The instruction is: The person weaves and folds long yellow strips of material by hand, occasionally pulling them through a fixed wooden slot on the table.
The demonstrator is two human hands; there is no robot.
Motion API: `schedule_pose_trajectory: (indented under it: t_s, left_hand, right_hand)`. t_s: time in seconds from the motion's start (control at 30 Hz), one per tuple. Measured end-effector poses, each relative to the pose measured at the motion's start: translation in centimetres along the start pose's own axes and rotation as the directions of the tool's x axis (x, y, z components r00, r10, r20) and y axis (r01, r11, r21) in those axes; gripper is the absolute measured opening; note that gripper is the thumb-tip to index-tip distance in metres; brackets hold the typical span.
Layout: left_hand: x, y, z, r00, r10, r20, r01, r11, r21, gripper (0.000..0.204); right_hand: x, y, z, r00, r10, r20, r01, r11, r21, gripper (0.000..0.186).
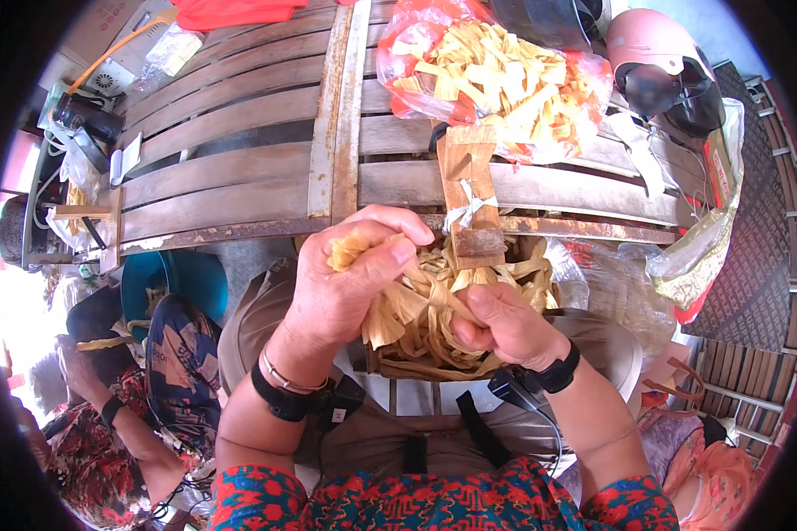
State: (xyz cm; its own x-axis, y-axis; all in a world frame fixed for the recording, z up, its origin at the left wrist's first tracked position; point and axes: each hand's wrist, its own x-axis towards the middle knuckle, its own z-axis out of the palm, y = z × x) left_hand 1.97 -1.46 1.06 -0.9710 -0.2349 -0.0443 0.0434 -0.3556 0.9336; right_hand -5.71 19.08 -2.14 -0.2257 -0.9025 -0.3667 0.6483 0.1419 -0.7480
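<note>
In front of my lap, my left hand is closed around a bunch of pale yellow, dried-looking leaf strips, and a crumpled end pokes out by the thumb. My right hand pinches part of the same strips between thumb and fingers, a little lower and to the right. Beneath both hands lies a heap of similar strips in a container whose sides are mostly hidden. Just beyond them, a wooden tool with a whitish tie around it juts over the table's near edge.
A red plastic bag of cut strips sits on the slatted wooden table. Behind it on the right are a pink helmet and plastic packaging. At left, a co-worker's hand holds a strip near a teal tub. Another person sits at lower right.
</note>
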Motion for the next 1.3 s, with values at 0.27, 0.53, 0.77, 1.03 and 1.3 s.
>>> schedule_pose_trajectory:
  t_s: [0.27, 0.53, 0.77, 1.03, 1.3]
  left_hand:
    - [0.3, -2.0, 0.6, 0.954, -0.229, 0.195, 0.214, 0.972, 0.096, 0.034]
    - [0.8, -3.3, 1.4, 0.963, -0.237, -0.129, 0.249, 0.965, 0.086, 0.009]
    - [5.3, -7.0, 1.3, 0.957, -0.164, -0.238, 0.256, 0.864, 0.434, 0.018]
    - [2.3, -3.5, -0.4, 0.949, 0.2, 0.244, -0.306, 0.769, 0.561, 0.047]
    - [0.5, -5.5, 3.3, 0.928, -0.372, -0.017, 0.352, 0.863, 0.362, 0.015]
  right_hand:
    - [0.5, -0.6, 0.3, 0.976, 0.047, -0.215, -0.03, 0.996, 0.083, 0.041]
    - [0.0, -1.6, -2.0, 0.756, -0.518, -0.4, 0.097, 0.693, -0.714, 0.022]
    - [3.4, -3.0, -4.6, 0.517, -0.767, -0.381, -0.375, 0.197, -0.906, 0.027]
    - [1.7, -2.3, -1.8, 0.494, -0.862, -0.113, 0.107, 0.19, -0.976, 0.021]
    - [1.0, -1.0, 0.0, 0.582, -0.658, 0.478, 0.391, -0.288, -0.874, 0.019]
